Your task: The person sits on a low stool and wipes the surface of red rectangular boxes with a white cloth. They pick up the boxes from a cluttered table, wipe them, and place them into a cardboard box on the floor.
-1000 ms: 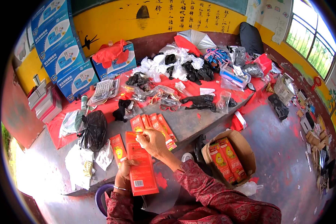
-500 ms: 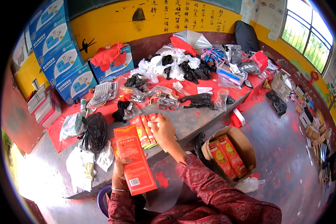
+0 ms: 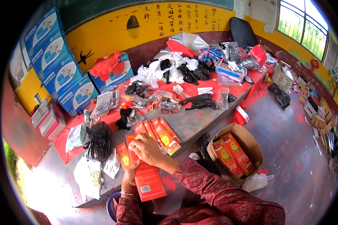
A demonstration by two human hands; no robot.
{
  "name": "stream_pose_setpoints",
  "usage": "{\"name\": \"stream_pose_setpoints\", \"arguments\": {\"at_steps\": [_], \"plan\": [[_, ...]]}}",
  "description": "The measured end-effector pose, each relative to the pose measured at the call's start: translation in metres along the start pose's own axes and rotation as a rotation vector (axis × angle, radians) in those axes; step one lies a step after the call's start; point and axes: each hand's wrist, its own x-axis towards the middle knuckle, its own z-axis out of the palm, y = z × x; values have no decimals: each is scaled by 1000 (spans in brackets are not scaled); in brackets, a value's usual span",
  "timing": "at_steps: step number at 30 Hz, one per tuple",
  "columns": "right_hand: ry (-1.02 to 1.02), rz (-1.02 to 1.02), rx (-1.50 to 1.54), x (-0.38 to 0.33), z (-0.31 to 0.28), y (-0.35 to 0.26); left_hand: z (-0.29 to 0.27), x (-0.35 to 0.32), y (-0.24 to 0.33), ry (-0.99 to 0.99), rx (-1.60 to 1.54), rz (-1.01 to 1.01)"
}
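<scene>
Fingers of both hands clasp the red carton (image 3: 148, 182) — right hand (image 3: 148, 149) on top, left hand (image 3: 130, 172) beneath.

we have one view only, a fisheye worn on the head, looking steeply down and forward over the tabletop (image 3: 199, 123). the hands sit close under it, low in the middle; the far yellow wall (image 3: 112, 33) bends along the top rim.

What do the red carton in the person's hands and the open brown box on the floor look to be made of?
Red carton: thin printed paperboard, probably with a slight gloss; it has flat panels and crisp folds. Brown box: seemingly plain matte corrugated cardboard, with raw brown flaps.
</scene>
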Motion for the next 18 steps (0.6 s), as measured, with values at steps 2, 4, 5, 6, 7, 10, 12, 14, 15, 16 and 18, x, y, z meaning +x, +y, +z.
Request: {"name": "stream_pose_setpoints", "arguments": {"at_steps": [2, 4, 5, 6, 7, 10, 12, 14, 15, 16, 18], "plan": [[-27, -52, 25, -1, -2, 2, -6, 4, 3, 35, -45, -3], [-136, -67, 65, -6, -2, 1, -14, 7, 12, 72, -87, -2], [-190, -74, 85, -9, -1, 0, -16, 8, 14, 90, -108, -2], [-239, -119, 82, -11, 0, 2, -12, 9, 20, 115, -125, 10], [-283, -110, 82, -12, 0, 4, -8, 8, 25, 140, -142, 21], [-425, 12, 118, -9, -12, 2, -6, 4, 36, 207, -106, 30], [-544, 102, 104, -6, -18, 11, -11, 1, 44, 251, -64, 68], [-541, 80, -25, -8, -15, 25, -11, 2, 49, 282, -82, 150], [-520, 138, -59, -9, -15, 26, -9, 1, 50, 302, -99, 193], [-499, 196, -92, -9, -15, 27, -11, 2, 49, 236, -113, 256], [-408, 265, -103, -9, -17, 27, -13, 4, 47, 316, -128, 285]]}}
